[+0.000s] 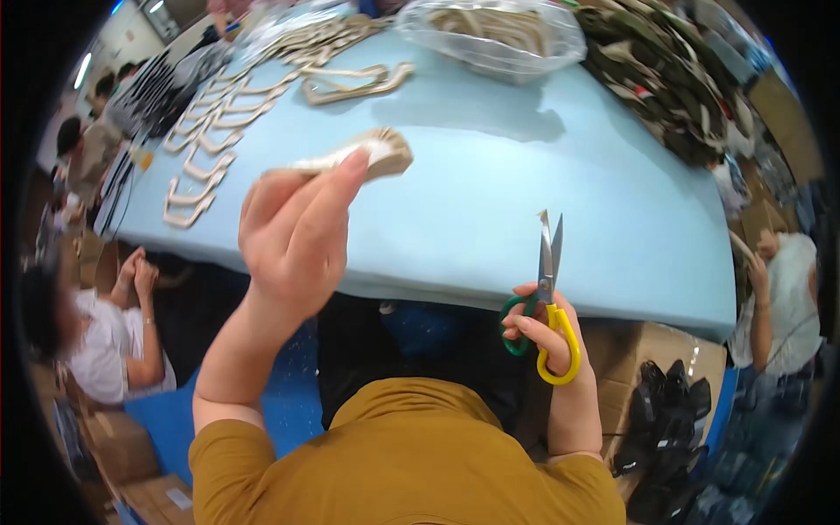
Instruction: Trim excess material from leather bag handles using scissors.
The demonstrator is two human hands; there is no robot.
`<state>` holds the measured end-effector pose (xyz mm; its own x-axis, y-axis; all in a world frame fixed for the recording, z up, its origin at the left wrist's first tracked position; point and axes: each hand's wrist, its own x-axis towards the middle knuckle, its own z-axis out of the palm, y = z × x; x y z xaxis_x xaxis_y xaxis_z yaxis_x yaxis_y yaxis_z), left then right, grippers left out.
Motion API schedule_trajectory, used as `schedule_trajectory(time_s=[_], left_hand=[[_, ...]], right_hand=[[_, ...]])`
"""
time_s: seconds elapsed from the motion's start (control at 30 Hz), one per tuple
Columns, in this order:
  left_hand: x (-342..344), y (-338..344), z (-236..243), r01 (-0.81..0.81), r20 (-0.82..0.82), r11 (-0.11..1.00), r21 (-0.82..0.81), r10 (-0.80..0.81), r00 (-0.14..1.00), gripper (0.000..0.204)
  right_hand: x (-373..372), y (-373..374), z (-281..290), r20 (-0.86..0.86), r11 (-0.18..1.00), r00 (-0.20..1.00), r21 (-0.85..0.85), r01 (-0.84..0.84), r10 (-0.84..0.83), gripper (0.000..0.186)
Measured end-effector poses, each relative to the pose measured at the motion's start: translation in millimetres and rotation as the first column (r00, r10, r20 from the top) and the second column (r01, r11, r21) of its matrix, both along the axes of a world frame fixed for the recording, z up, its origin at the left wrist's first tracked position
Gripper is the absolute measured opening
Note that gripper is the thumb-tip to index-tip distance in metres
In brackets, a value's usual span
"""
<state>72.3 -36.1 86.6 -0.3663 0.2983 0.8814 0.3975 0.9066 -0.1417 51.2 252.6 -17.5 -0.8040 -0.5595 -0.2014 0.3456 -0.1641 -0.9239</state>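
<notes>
My left hand [293, 236] is raised at the near side of the light blue table [437, 236], pinching a short beige and white fabric piece [385, 153] between thumb and fingers. My right hand [542, 332] grips scissors [550, 254] with green and yellow handles, their blades pointing up and only slightly apart, with a tiny beige scrap at the tip. Rows of bent cream strap pieces [188, 219] lie on the left of the table. A looser pair of similar pieces [354, 92] rests farther back, near the middle.
A clear bag of beige strips [490, 35] and an olive fabric pile [665, 105] sit at the back. Co-workers [122, 350] [779, 297] are at both sides. Cardboard boxes [630, 341] with black items [669, 411] stand at lower right.
</notes>
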Motion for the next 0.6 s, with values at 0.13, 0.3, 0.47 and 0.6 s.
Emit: schedule_trajectory(time_s=[0.13,0.3,0.47,0.6], left_hand=[[-90,30,-16,0.232,0.010,0.972,0.042,-0.232,0.973,0.046],[-123,75,-69,0.086,0.521,0.995,-0.060,-0.042,0.853,0.042],[-75,79,-75,-0.022,0.694,0.745,0.666,-0.609,0.384,0.024],[-41,63,-86,-0.336,0.280,0.187,0.923,-0.925,0.256,0.023]], right_hand=[[2,23,3,0.014,0.995,0.995,-0.003,0.095,-0.095,0.034],[2,32,0,0.104,0.989,0.984,-0.007,0.146,-0.144,0.038],[-3,26,-10,0.160,0.994,0.985,-0.092,-0.054,0.068,0.037],[-6,4,-18,0.158,0.927,0.930,-0.238,-0.289,0.331,0.036]])
